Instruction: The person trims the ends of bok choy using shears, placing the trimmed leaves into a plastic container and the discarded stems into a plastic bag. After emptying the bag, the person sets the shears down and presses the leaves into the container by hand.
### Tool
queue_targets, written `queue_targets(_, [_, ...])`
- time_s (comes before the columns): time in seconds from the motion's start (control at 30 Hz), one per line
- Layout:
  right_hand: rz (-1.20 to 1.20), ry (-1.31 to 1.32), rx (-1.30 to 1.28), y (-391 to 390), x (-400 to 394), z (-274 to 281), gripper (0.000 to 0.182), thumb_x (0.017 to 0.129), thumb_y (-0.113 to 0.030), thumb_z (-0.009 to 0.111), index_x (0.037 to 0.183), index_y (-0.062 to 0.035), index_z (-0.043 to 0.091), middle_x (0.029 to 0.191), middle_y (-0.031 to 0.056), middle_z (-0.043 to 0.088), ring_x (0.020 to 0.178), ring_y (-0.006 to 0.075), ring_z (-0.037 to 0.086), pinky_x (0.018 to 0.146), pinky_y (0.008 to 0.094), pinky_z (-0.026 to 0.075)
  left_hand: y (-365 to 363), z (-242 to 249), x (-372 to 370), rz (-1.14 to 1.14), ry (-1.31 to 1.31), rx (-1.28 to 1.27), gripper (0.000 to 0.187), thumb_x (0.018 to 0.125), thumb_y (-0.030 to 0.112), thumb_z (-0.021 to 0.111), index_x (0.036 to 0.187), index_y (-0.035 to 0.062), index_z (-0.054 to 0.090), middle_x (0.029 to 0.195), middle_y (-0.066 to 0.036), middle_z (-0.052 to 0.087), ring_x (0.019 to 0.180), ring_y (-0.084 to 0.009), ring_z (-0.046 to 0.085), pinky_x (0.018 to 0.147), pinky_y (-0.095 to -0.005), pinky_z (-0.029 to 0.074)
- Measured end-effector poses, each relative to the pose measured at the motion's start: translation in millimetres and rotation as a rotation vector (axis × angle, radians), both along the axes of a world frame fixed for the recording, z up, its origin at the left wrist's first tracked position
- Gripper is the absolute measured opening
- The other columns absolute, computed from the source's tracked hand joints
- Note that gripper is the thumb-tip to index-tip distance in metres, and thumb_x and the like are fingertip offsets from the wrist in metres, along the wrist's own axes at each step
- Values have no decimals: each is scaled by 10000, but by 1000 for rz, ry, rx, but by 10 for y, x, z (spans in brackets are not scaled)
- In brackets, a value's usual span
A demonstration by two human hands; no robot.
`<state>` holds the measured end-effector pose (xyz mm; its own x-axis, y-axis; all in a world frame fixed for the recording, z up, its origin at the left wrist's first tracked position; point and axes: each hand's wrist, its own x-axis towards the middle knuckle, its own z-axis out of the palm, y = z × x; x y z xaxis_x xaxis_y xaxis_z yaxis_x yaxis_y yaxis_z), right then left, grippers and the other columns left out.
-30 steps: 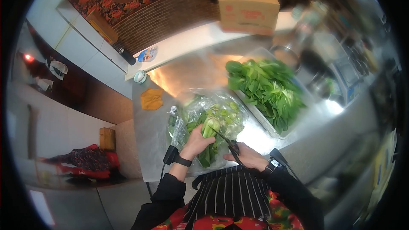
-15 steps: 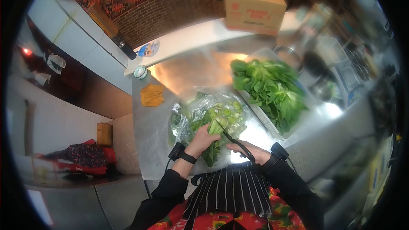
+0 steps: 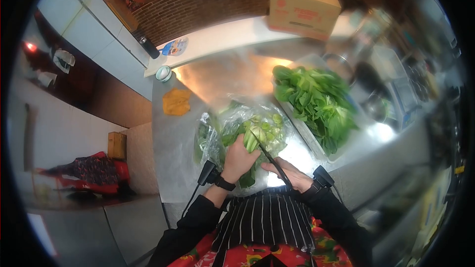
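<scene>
My left hand is wrapped round a head of leafy greens, its pale stems pointing up and its leaves hanging below. In my right hand are black scissors, whose blades reach to the stem end of that head. Beneath both lies a clear plastic bag with more greens and several cut pale stem ends on it. To the right, a white tray holds a large heap of green leafy vegetables.
An orange cloth and a small bowl are at the metal table's left. Across the white ledge, another person's hands hold a cardboard box. A dark bottle stands at the ledge's left end. Metal bowls are at the right.
My left hand has turned and risen slightly with the greens. The scissors have shifted a little left, and their blades look closer together. The cardboard box appears slightly farther right.
</scene>
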<state>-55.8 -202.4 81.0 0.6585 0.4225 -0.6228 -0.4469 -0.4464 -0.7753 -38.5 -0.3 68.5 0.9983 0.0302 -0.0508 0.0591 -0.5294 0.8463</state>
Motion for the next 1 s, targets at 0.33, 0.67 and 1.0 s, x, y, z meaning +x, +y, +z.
queue_targets(0.33, [38, -76, -26, -92, 57, 161, 868, 854, -681, 636, 1153, 132, 578, 934, 139, 613, 845, 227, 571, 736, 351, 467, 98, -18, -4, -64, 66, 90, 422, 732, 197, 740, 1053, -17, 570, 834, -262, 682, 831, -465, 673, 758, -508, 540])
queue_targets(0.67, [178, -211, -343, -83, 50, -166, 536, 822, -444, 622, 899, 81, 702, 639, 194, 641, 614, 320, 645, 631, 424, 508, 221, -416, -24, -164, 182, -115, 481, 729, 201, 758, 1120, -32, 601, 961, -263, 679, 923, -410, 676, 812, -446, 536])
queue_targets(1.0, [443, -221, -287, -111, 208, -611, 545, 857, -482, 582, 840, 53, 686, 742, 257, 667, 719, 424, 657, 704, 473, 508, 180, -659, -123, -251, 187, 336, 490, 759, 225, 747, 1143, -6, 548, 901, -261, 692, 892, -464, 668, 787, -521, 528])
